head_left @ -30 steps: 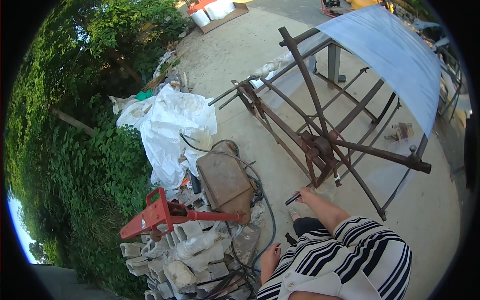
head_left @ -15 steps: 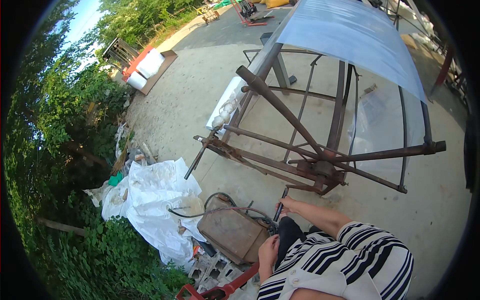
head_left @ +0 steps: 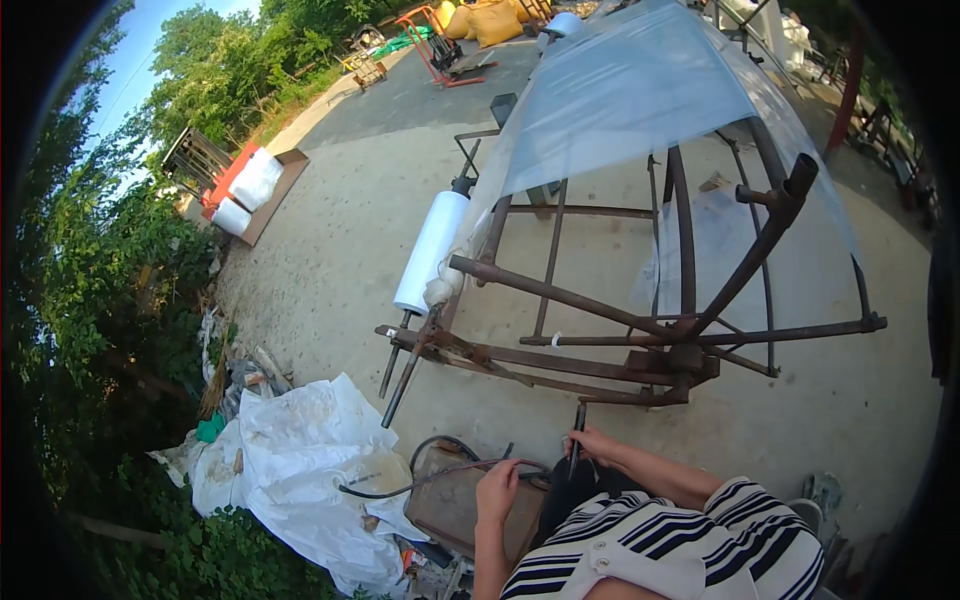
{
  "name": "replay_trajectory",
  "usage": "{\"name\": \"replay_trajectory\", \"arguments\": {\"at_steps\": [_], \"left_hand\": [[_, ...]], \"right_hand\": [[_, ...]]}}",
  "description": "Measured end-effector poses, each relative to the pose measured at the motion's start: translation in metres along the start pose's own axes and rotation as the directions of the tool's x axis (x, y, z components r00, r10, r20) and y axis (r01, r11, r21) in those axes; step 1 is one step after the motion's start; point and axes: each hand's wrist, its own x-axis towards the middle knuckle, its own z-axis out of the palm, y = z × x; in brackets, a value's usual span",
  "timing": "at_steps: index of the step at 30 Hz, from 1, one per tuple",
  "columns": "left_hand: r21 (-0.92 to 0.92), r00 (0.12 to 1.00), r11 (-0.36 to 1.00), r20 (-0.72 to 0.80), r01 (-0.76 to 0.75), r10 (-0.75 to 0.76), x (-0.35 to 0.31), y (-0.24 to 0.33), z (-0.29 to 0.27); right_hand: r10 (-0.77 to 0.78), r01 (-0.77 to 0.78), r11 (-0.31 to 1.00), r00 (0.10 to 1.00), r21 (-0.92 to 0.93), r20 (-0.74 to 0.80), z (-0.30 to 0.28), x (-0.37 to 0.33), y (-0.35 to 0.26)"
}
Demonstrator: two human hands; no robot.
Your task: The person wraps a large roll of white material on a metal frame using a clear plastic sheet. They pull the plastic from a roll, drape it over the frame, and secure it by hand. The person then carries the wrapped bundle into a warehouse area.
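Note:
My right hand is wrapped round the dark crank handle, which joins the low front of a rusty metal reel frame. From the hub, brown pipe arms stick out, one rising to the right. A translucent plastic sheet stretches over the far part of the reel. My left hand is raised, its fingers curled together, over a worn brown box with a black hose on it. Whether anything is between those fingers does not show.
Left of the frame is a white film roll on a rod. Crumpled white sheeting lies beside green bushes. Farther off are a red-and-white loaded forklift, a red hand stacker and yellow sacks.
The reel's pipe arms have turned, and one now points up to the right. My left hand has lifted away from my lap. My right hand stays on the crank handle. The view has shifted.

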Motion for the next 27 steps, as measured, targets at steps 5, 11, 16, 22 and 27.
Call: {"name": "replay_trajectory", "arguments": {"at_steps": [5, 11, 16, 22, 27], "left_hand": [[-0.122, 0.995, 0.989, -0.058, -0.087, 0.080, 0.040, 0.013, -0.051], [-0.138, 0.882, 0.886, -0.245, -0.443, 0.403, 0.139, 0.009, -0.094], [-0.191, 0.774, 0.770, -0.353, -0.609, 0.525, 0.264, 0.004, -0.145], [-0.114, 0.816, 0.830, -0.296, -0.547, 0.497, 0.479, 0.011, -0.127], [-0.544, 0.972, 0.809, -0.055, -0.221, 0.229, 0.636, 0.067, -0.025]], "right_hand": [[-0.073, 0.072, 0.997, 0.996, 0.016, 0.045, 0.043, -0.036, -0.043], [-0.171, 0.176, 0.973, 0.984, 0.150, -0.050, 0.076, -0.099, -0.083], [-0.259, 0.306, 0.933, 0.936, 0.188, -0.238, 0.107, -0.153, -0.113], [-0.306, 0.437, 0.895, 0.741, 0.084, -0.598, 0.131, -0.223, -0.141], [-0.671, -0.455, 0.669, -0.029, -0.588, -0.741, 0.156, -0.243, -0.157]]}}
